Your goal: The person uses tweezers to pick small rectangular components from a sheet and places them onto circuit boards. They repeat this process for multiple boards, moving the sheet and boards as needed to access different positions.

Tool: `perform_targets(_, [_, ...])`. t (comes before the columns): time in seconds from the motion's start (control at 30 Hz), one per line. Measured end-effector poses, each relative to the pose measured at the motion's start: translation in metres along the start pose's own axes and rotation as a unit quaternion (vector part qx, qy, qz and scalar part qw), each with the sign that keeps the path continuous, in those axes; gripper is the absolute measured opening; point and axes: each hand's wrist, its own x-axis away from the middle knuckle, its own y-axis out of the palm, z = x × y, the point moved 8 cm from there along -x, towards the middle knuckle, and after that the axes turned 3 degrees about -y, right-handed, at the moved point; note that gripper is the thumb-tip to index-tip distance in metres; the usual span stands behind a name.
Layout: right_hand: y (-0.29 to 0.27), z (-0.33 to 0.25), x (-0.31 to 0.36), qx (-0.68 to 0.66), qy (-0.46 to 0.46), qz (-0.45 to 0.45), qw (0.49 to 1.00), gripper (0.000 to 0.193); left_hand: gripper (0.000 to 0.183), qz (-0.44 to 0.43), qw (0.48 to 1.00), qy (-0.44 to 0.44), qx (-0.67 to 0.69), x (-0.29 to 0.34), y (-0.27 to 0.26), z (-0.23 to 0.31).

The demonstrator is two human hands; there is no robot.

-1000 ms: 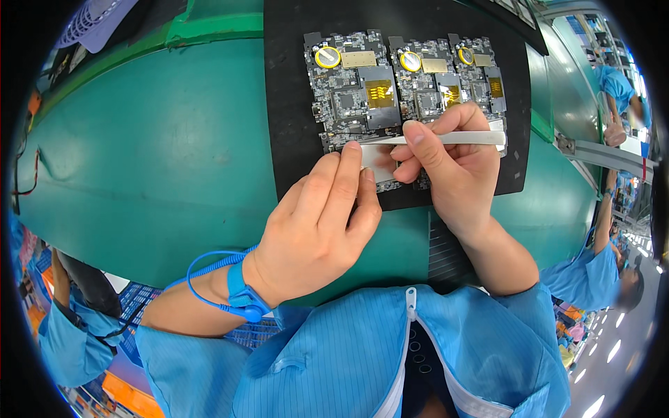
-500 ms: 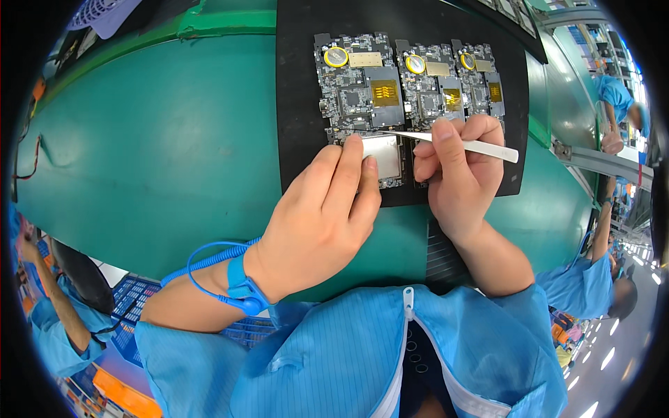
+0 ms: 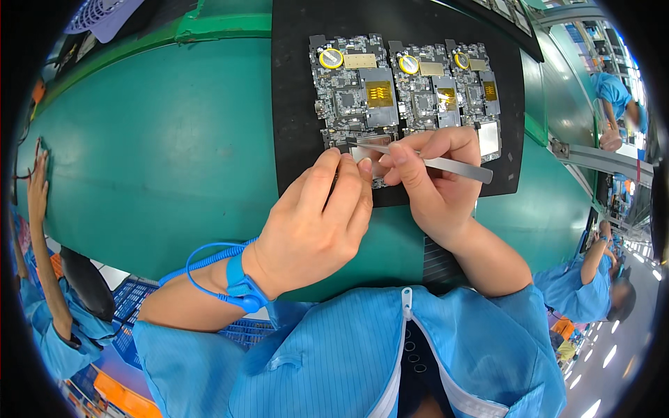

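My left hand, wearing a blue wrist strap, has its fingertips close together at the lower edge of the left circuit board. Its thumb is mostly hidden. My right hand pinches silver tweezers, their tips pointing left over the board's lower part, beside a shiny metal shield. That board carries a yellow-rimmed coin cell and amber tape. A middle board and a right board lie alongside; my right hand covers the middle one's lower part.
A black mat lies under the boards on the green bench. A black tray edges in at the top right. A co-worker's hand rests on the bench's left end. A blue coiled cord runs from my wrist strap.
My right hand has shifted left and slightly down with the tweezers, whose tips are now nearer my left fingertips. A co-worker's hand has come onto the bench at far left.
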Motion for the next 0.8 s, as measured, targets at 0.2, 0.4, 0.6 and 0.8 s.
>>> perform_targets(0.2, [0.0,-0.005,0.0,0.021,-0.018,-0.002,1.0,0.024,0.038,0.02,0.998,-0.022,0.051,0.0,-0.002,-0.007])
perform_targets(0.4, [-0.018,0.007,-0.002,-0.164,0.075,0.082,0.98,0.022,0.038,0.007,0.994,-0.043,0.098,-0.007,-0.005,-0.01])
perform_targets(0.6, [-0.059,-0.006,-0.009,-0.206,0.116,0.171,0.956,0.013,0.037,-0.035,0.992,-0.032,0.117,-0.009,-0.004,-0.015])
perform_targets(0.8, [-0.212,-0.022,0.009,0.15,0.169,0.208,0.952,0.025,0.031,-0.009,0.834,-0.422,0.354,0.029,-0.032,-0.11])
